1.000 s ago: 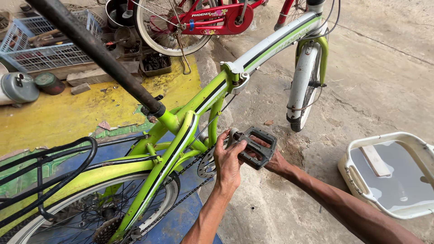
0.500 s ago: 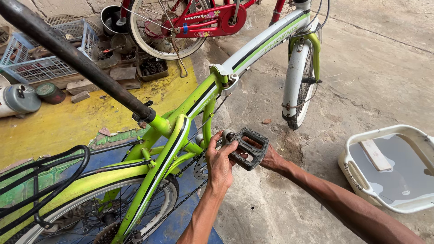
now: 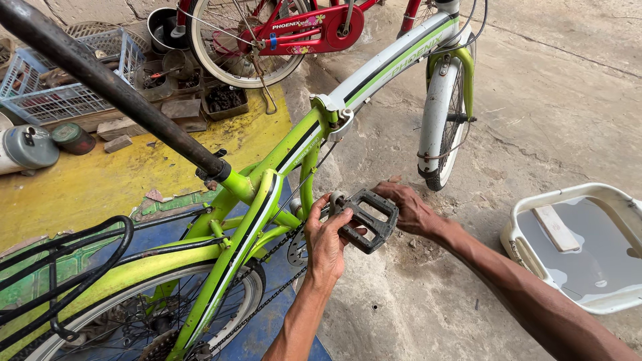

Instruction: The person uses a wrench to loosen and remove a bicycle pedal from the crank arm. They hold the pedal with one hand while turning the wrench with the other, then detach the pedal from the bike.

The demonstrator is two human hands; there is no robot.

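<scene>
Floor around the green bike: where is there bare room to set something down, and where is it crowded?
Bare concrete lies between the front wheel and the white tub, and below the pedal toward the bottom edge. Some yellow floor is free left of the frame. Crowded: the upper left, with basket, trays and cans by the red bike.

Matt black plastic pedal (image 3: 369,218) (studded), glossy green painted metal frame (image 3: 281,157), rough concrete floor (image 3: 562,100)

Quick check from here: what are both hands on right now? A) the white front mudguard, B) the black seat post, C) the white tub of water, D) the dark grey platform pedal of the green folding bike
D: the left hand and right hand both grip the dark grey platform pedal beside the green folding bike's frame, one at each side.
</scene>
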